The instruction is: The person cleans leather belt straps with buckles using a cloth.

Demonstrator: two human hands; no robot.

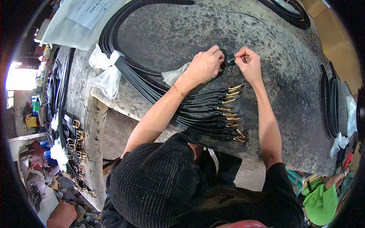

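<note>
Black strap (230,60) pinched by left hand (205,66), right hand (249,62).

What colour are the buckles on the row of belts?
Gold buckles on black belts; the head view shows them best.

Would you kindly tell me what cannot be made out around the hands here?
1. Small black piece held by the right hand: head view, too small, fingers cover it.
2. Crumpled white cloth: head view, mostly under the left hand.
3. Printed white label: head view, cut by the top edge, blurred.
</note>
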